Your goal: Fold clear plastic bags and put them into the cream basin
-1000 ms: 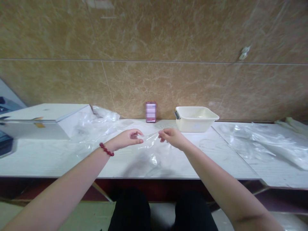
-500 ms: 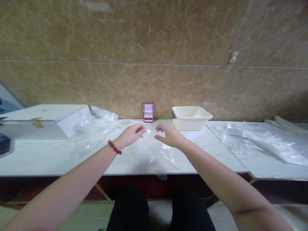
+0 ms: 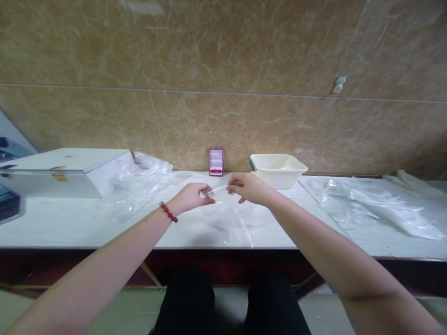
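A clear plastic bag (image 3: 228, 216) hangs and spreads between my hands above the front of the white table, its upper edge showing as a bright line. My left hand (image 3: 193, 196), with a red bead bracelet (image 3: 168, 212) on the wrist, holds the left end of that edge with curved fingers. At the other end, my right hand (image 3: 250, 188) pinches the edge between thumb and fingers. Much of the bag is see-through, so its outline is hard to make out.
A phone (image 3: 216, 162) leans against the wall behind my hands. Right of it stands a cream plastic bin (image 3: 279, 179). Clear plastic bags lie at left (image 3: 139, 181) and right (image 3: 377, 204). A white box (image 3: 70, 160) sits at far left on the table (image 3: 70, 228).
My right fingers have closed on the bag's edge, and the edge now shows as a line between both hands. The left thumb has moved away from its fingertips.
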The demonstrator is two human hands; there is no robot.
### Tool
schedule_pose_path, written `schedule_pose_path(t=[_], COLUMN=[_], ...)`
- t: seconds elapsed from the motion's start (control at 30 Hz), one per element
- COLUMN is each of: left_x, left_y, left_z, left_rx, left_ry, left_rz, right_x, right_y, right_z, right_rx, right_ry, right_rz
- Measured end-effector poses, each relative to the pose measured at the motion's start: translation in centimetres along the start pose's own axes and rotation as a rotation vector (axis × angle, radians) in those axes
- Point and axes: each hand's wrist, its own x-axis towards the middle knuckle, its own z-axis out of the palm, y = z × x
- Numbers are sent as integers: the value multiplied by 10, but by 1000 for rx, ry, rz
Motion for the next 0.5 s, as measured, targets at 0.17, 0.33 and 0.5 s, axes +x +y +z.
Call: schedule_pose_path(t=[0.17, 0.33, 0.5], left_x=[-1, -1, 0], left_y=[-12, -22, -18], left_z=[8, 18, 21], left_rx=[-83, -391, -683], left_ry=[21, 7, 89], left_rz=[-94, -221, -296], right_x=[-3, -3, -2], right_y=[-8, -8, -1], right_z=[-5, -11, -12], right_rx=[230, 278, 230], right_ry=[-8, 49, 48], right_rz=[152, 174, 137])
